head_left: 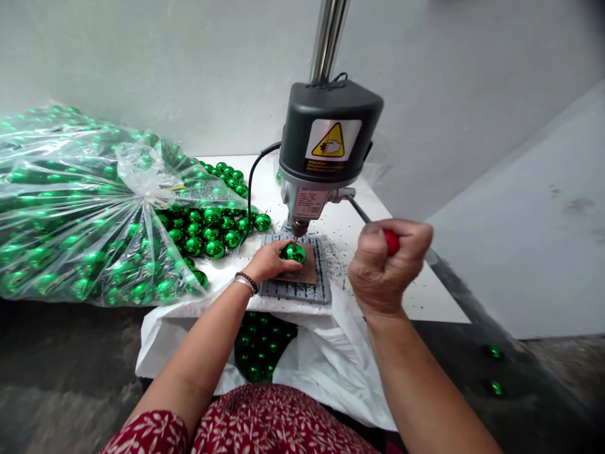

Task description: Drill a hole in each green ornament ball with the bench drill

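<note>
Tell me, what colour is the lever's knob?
The knob is red, clearest in the head view.

Near the front edge of the white table [437, 299], the left hand [271, 260] is holding a green ball [296, 254] on a brown board [309, 272] under the drill press [333, 135], while the right hand [388, 271] is gripping the red lever knob [392, 242]. A clear bag [146, 180] of green balls [82, 288] is covering the left end; white plastic [326, 356] is hanging below the front edge.

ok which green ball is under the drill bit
The green ball in the left hand, above the brown board, is under the drill bit. It is the only one held; the others lie apart, many in the clear bag.
</note>
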A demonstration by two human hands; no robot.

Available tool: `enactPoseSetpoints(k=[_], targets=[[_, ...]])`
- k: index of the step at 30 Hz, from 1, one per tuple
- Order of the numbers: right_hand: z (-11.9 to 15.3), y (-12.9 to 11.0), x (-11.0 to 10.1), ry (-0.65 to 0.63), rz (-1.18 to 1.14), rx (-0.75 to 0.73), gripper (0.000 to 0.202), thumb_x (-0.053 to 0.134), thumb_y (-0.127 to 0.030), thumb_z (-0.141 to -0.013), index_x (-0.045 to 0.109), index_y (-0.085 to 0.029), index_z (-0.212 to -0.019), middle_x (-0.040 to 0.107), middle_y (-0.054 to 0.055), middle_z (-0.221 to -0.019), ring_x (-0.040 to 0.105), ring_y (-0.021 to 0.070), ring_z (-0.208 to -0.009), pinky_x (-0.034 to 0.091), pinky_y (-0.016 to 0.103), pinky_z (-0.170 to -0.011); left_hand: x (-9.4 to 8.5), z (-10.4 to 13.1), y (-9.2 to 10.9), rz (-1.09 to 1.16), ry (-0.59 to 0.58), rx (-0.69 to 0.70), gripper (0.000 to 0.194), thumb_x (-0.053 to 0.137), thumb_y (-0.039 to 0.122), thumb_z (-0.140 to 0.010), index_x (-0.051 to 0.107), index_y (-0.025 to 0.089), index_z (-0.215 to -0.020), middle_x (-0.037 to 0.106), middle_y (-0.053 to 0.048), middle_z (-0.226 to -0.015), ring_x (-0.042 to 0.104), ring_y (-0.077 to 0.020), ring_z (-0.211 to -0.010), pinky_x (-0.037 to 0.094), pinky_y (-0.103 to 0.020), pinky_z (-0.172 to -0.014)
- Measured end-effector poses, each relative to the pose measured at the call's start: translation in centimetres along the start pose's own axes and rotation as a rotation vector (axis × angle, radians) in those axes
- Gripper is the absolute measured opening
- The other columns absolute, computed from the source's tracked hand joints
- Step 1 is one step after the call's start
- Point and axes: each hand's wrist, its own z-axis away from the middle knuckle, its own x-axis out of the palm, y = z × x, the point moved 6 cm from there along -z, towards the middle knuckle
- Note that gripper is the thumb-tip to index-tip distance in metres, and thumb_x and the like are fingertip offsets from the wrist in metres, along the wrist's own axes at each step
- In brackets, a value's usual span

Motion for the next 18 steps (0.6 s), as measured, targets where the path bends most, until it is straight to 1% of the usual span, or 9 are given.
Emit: enactPoseSetpoints(k=[3,5,8,11,12,14,16,17,18], targets=[[0.6,0.1,0.1,0.000,-0.024,-0.026,0.009,0.058,-0.029,-0.088,0.054,-0.021,-0.085,0.058,-0.002,-0.074,0.054,0.0082,-0.064,0.045,0.023,-0.061,0.0,0.0,0.1,-0.016,-0.007,0.005,0.063,0.085,0.033,-0.067,0.072,0.021,-0.127,0.078,-0.004,-0.111,0.070,-0.0276,-0.108,0.052,-0.040,-0.104],[-0.5,0.0,0.2,0.035,-0.014,-0.018,0.012,0.057,-0.031,-0.087,0.053,-0.020,-0.083,0.056,-0.001,-0.074,0.053,0.0084,-0.064,0.044,0.024,-0.061,0.1,0.0,0.3,-0.026,-0.004,0.014,0.061,0.084,0.033,-0.068,0.072,0.020,-0.126,0.077,-0.004,-0.109,0.070,-0.0267,-0.104,0.053,-0.039,-0.100],[-4.5,-0.4,1.2,0.060,0.017,-0.013,0.020,0.056,-0.036,-0.087,0.051,-0.018,-0.080,0.053,-0.001,-0.071,0.047,0.0072,-0.063,0.040,0.024,-0.060,0.2,0.4,0.6,-0.055,0.012,0.043,0.058,0.083,0.034,-0.069,0.072,0.019,-0.123,0.076,-0.006,-0.108,0.069,-0.0258,-0.100,0.054,-0.038,-0.096],[-9.0,-0.4,3.1,-0.077,0.087,0.100,0.018,0.055,-0.029,-0.089,0.049,-0.016,-0.077,0.046,-0.004,-0.065,0.037,0.0039,-0.060,0.036,0.023,-0.061,-0.2,1.6,0.6,-0.041,0.043,0.067,0.054,0.080,0.033,-0.071,0.070,0.018,-0.122,0.076,-0.005,-0.108,0.068,-0.0242,-0.098,0.053,-0.036,-0.094],[-10.0,-0.4,3.5,-0.107,0.090,0.145,0.018,0.055,-0.025,-0.088,0.047,-0.017,-0.075,0.044,-0.005,-0.063,0.035,0.0035,-0.060,0.034,0.023,-0.061,-0.4,2.2,0.5,-0.026,0.031,0.076,0.053,0.080,0.033,-0.072,0.070,0.018,-0.122,0.076,-0.005,-0.108,0.068,-0.0238,-0.098,0.053,-0.035,-0.093],[-11.1,-0.5,3.8,-0.127,0.096,0.237,0.018,0.057,-0.020,-0.087,0.046,-0.017,-0.073,0.044,-0.006,-0.062,0.036,0.0036,-0.060,0.034,0.024,-0.063,-0.6,3.7,0.3,0.000,-0.051,0.114,0.056,0.083,0.033,-0.069,0.071,0.019,-0.122,0.076,-0.005,-0.110,0.068,-0.0241,-0.101,0.053,-0.034,-0.093],[-11.1,-0.5,3.7,-0.104,0.115,0.316,0.020,0.060,-0.018,-0.085,0.046,-0.018,-0.071,0.044,-0.007,-0.062,0.037,0.0039,-0.061,0.033,0.025,-0.065,-1.1,5.2,0.0,0.010,-0.152,0.146,0.067,0.089,0.035,-0.063,0.071,0.019,-0.125,0.075,-0.007,-0.114,0.069,-0.0246,-0.101,0.054,-0.034,-0.091],[-10.9,-0.5,3.6,-0.091,0.123,0.340,0.019,0.060,-0.018,-0.085,0.047,-0.018,-0.071,0.044,-0.007,-0.063,0.037,0.0039,-0.061,0.034,0.026,-0.066,-1.5,5.9,-0.3,0.010,-0.175,0.146,0.072,0.091,0.037,-0.062,0.070,0.019,-0.128,0.075,-0.009,-0.115,0.069,-0.0243,-0.098,0.054,-0.034,-0.089],[-10.7,-0.4,3.4,-0.073,0.128,0.353,0.019,0.061,-0.018,-0.084,0.047,-0.018,-0.071,0.044,-0.007,-0.063,0.037,0.0038,-0.061,0.034,0.027,-0.067,-2.2,6.3,-0.6,0.004,-0.162,0.133,0.074,0.091,0.039,-0.064,0.069,0.019,-0.131,0.075,-0.010,-0.116,0.069,-0.0235,-0.095,0.055,-0.034,-0.086]])
